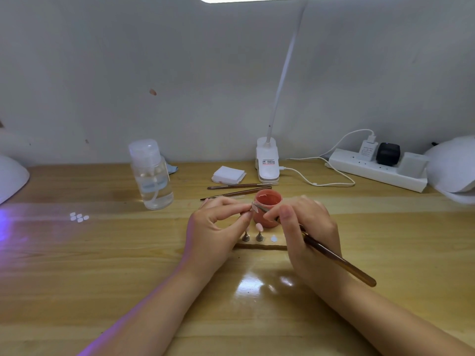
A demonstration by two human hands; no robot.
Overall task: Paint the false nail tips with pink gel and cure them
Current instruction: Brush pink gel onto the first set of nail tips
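The left hand pinches a small pale false nail tip between thumb and forefinger, holding it just in front of the rim of the open round pot of coral-pink gel. The right hand grips a long brown translucent-handled brush, its fine end touching the held tip. Below the pot, a flat wooden holder strip on the pale wooden surface carries two small cone-shaped metal stands; the right one bears a pink-coated tip, and a pale oval spot lies beside them. Five loose white nail tips sit clustered well to the left. Two more brown brushes lie behind the pot, near one stack of white wipes, one clear pump bottle, a white clip lamp and a white power strip. A white curing lamp stands at the left edge, another at the right.
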